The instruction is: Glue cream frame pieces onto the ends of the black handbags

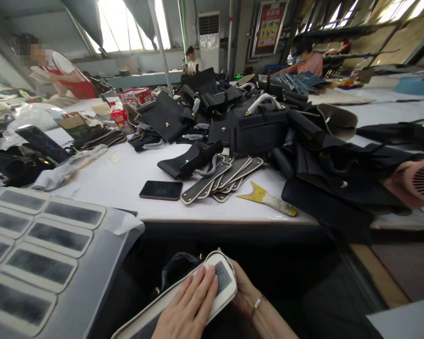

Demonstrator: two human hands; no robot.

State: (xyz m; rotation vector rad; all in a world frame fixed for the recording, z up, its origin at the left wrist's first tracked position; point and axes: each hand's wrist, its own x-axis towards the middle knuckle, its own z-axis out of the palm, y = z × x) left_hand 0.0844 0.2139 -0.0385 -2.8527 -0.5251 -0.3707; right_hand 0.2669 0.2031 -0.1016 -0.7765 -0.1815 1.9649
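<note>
A handbag [223,278] is tilted below the table edge, its cream-edged bottom with a dark central patch facing up. Its plastic-wrapped handle [178,261] with gold fittings sticks out on the far side. My left hand [191,301] lies flat on that bottom, fingers stretched out side by side. Around the bag's right end curls my right hand [243,285], a metal bracelet on the wrist; its fingertips are mostly hidden behind the bag. The rest of the bag's body merges into the dark area below.
On the left, a board [104,263] carries rows of cream-bordered panels [42,266]. The table holds a phone [161,189], black strips [226,179], a yellow notched scraper [266,198] and a heap of black bags [257,129]. A pink fan [419,181] stands right. Other people work farther back.
</note>
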